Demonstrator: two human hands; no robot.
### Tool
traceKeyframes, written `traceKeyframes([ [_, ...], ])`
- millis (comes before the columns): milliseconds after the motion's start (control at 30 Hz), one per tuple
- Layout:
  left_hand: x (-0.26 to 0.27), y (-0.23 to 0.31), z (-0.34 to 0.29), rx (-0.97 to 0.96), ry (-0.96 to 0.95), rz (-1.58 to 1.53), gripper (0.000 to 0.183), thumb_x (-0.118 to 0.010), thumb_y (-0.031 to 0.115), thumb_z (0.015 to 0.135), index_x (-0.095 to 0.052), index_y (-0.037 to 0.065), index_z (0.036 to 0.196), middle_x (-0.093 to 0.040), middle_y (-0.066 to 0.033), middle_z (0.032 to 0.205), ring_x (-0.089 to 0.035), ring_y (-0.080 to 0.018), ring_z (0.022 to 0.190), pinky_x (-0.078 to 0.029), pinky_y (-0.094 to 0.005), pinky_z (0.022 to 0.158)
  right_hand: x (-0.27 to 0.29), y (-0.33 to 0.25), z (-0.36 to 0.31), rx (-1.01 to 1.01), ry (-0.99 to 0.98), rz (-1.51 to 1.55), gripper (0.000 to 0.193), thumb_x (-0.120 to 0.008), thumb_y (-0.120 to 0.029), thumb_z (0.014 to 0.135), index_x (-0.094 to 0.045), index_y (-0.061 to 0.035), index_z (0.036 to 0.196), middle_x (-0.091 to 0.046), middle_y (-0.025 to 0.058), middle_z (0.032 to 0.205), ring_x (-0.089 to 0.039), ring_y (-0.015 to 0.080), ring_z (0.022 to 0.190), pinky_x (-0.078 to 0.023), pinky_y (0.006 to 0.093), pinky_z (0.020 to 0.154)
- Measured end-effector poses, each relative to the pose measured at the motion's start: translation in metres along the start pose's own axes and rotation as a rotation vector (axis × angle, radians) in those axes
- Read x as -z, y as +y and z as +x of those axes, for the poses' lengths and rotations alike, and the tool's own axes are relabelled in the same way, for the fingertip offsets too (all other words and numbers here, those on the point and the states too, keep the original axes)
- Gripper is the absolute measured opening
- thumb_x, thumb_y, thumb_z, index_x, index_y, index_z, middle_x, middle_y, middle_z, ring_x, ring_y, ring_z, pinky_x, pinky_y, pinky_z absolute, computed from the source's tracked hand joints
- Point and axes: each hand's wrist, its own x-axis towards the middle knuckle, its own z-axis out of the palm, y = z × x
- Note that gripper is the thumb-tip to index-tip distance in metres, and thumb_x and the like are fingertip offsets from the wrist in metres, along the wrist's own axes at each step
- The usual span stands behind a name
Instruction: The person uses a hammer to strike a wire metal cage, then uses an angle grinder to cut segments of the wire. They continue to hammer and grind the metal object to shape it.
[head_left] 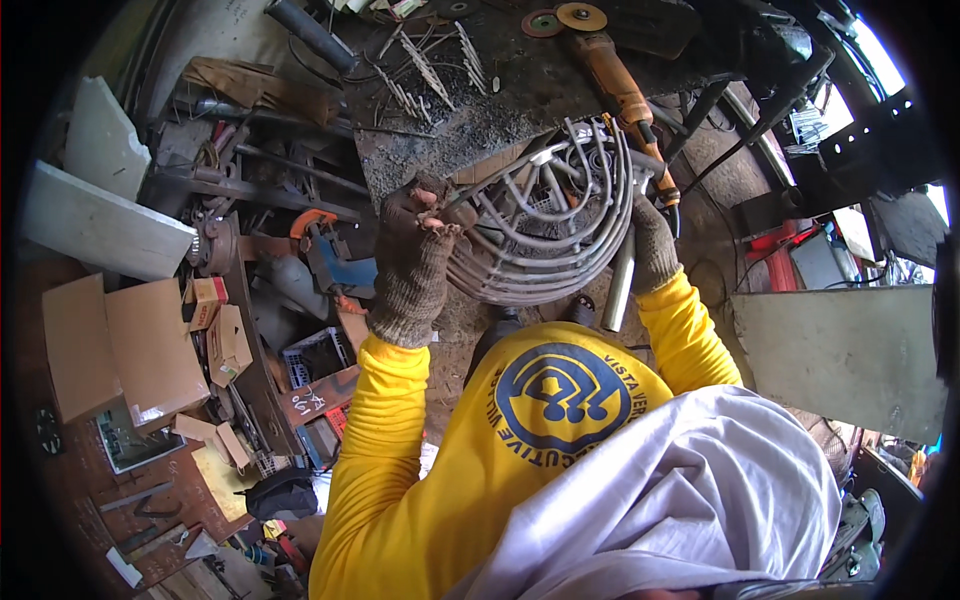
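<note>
A grey metal frame of curved, nested rods (530,297) is held up before my chest, beside the edge of the dark workbench (400,160). My left hand (412,255), in a worn brown knit glove, grips the frame's left end; some bare fingertips show. At its right end, my right hand (655,240), gloved as well, is closed around the frame next to a light metal tube (621,280) pointing down toward me. Its fingers are partly hidden. An orange angle grinder (612,78) lies on the bench just beyond my right hand.
Thin rods (428,68) and grit lie on the bench, with a cutting disc (581,16) at its far side. On the left are a blue cut-off saw (345,268) and an opened cardboard box (125,345). A pale panel (835,355) stands at right.
</note>
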Motion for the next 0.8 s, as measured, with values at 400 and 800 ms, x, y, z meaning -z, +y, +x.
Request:
traceKeyframes([
  [400, 0.024, -0.059, -0.035, -0.29, 0.072, 0.579, 0.035, -0.058, 0.037, 0.099, -0.065, 0.005, 0.111, -0.064, -0.0162, 0.115, -0.063, -0.0294, 0.106, -0.05, -0.0373, 0.089, -0.025, -0.014, -0.015, 0.301, 0.019, -0.236, 0.043, -0.06, -0.012, 0.097, -0.044, -0.0051, 0.136, -0.064, 0.0081, 0.113, -0.067, 0.0187, 0.097, -0.057, 0.0334, 0.087],
  [800, 0.02, -0.06, 0.005, 0.337, 0.334, -0.049, 0.056, -0.057, 0.058, 0.095, -0.065, 0.004, 0.085, -0.059, -0.0031, 0.077, -0.054, -0.0139, 0.074, -0.043, -0.0342, 0.067, -0.043, 0.0, 0.004, 0.21, 0.134, -0.476, 0.025, -0.064, -0.021, 0.098, -0.062, -0.0015, 0.113, -0.064, 0.0014, 0.091, -0.059, 0.0088, 0.077, -0.05, 0.0237, 0.068],
])
